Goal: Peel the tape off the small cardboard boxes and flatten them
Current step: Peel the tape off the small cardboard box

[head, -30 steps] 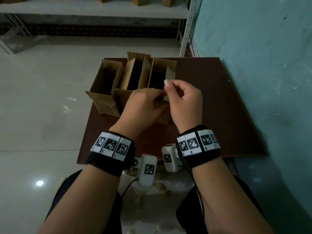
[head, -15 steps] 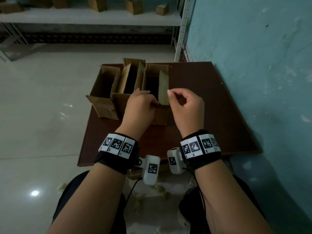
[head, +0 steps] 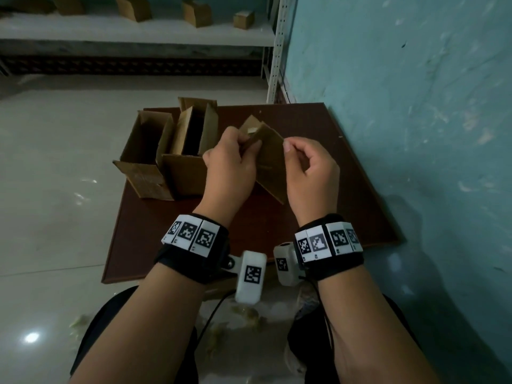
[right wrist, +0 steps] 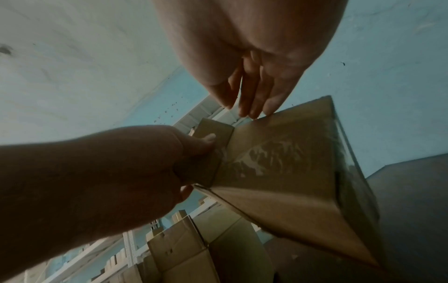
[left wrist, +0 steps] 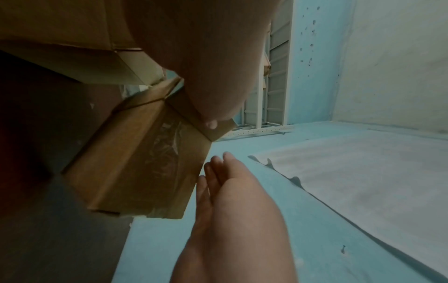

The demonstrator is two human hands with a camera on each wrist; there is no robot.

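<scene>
My left hand (head: 230, 162) grips a small cardboard box (head: 273, 164) by an end flap and holds it tilted above the brown table (head: 318, 128). In the right wrist view its thumb (right wrist: 208, 138) presses on that flap. Clear wrinkled tape (right wrist: 266, 157) runs across the box's closed face, seen too in the left wrist view as tape (left wrist: 167, 153). My right hand (head: 310, 167) is at the box's right edge, thumb near the upper corner. Its fingers (right wrist: 252, 99) lie straight, tips touching the edge of the taped face.
Two opened cardboard boxes (head: 146, 153) (head: 191, 151) stand on the table's left half. A teal wall (head: 415, 134) runs along the table's right side. A white shelf (head: 138, 29) behind carries several small boxes. Tape scraps (head: 246, 314) lie on the floor by my knees.
The right-hand box has left the row and been lifted and turned over, its taped face now toward me. My left hand moved with it; my right hand shifted to its right edge.
</scene>
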